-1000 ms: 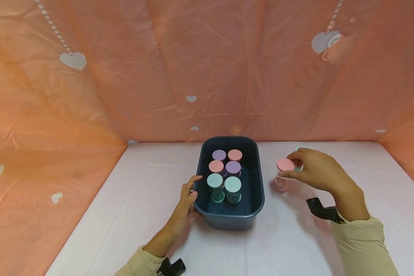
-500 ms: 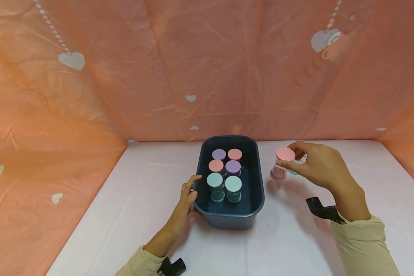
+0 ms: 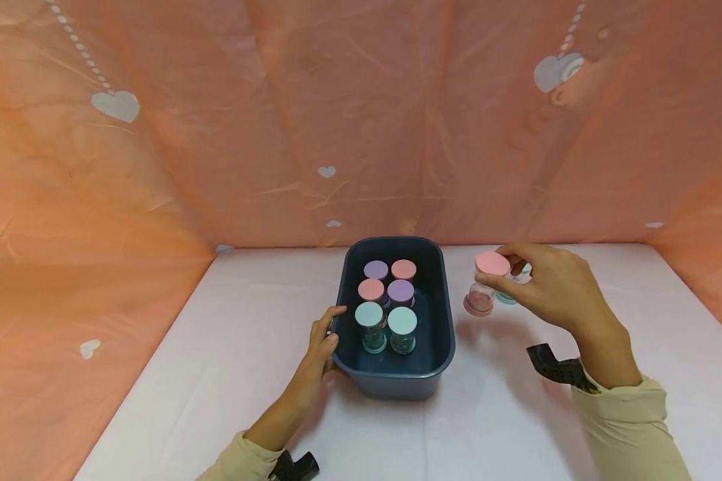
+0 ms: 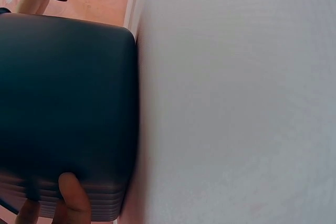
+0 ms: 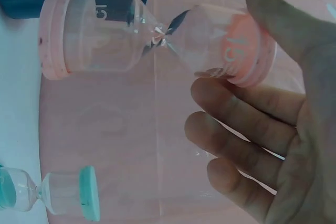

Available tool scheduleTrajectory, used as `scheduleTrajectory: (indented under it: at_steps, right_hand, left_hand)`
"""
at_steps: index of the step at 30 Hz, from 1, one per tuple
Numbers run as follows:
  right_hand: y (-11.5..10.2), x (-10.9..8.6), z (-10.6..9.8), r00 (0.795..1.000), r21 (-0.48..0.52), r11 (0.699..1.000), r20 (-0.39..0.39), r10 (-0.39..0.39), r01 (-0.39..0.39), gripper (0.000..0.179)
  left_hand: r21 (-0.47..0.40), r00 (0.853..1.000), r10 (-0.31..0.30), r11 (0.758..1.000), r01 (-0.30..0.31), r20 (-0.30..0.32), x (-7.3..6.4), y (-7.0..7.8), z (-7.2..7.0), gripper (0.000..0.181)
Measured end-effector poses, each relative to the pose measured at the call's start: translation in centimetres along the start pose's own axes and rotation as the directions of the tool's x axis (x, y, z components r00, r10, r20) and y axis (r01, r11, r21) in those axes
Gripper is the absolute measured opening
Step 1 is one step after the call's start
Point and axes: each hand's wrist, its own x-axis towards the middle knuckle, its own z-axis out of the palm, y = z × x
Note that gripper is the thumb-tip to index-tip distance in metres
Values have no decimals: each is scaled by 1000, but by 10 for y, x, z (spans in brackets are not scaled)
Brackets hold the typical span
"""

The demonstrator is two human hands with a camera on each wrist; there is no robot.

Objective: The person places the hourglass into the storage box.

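Note:
My right hand [image 3: 553, 287] pinches the top cap of a pink-capped sand timer [image 3: 478, 297], which hangs slightly tilted above the table, right of a dark blue tub [image 3: 436, 361]. In the right wrist view, thumb and index finger are at one cap of this clear pink sand timer [image 5: 115, 35]; the other fingers are loosely bent. A teal-capped sand timer [image 5: 65, 195] stands behind, partly hidden by my hand in the head view. My left hand [image 3: 313, 361] holds the tub's left wall, index finger over the rim. Inside stand pink, purple and teal timers [image 3: 368, 317].
A white cloth-covered table [image 3: 216, 374] lies under everything. Orange plastic sheeting with pale hearts [image 3: 361, 120] rises at the back and along the sides. The tub's far end sits close to the back sheet.
The pink timer has been lifted from the table and moved slightly left and away from me in my right hand. My left hand stays on the tub. The head view has shifted a little.

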Motion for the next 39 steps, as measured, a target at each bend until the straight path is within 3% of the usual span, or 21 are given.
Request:
scheduleTrajectory:
  at_steps: [14,24,39]
  right_hand:
    - [-10,-2,-8,993,30,1000,-116,1,3,35]
    - [-17,-6,-13,982,37,998,-182,-43,50,32]
    - [-26,-7,-16,963,161,974,-241,-118,159,35]
  left_hand:
    - [9,1000,4,1000,-4,15,0,3,-2,54]
    - [20,1000,17,1000,-17,11,0,2,-2,53]
    - [12,1000,10,1000,-10,7,0,3,-1,53]
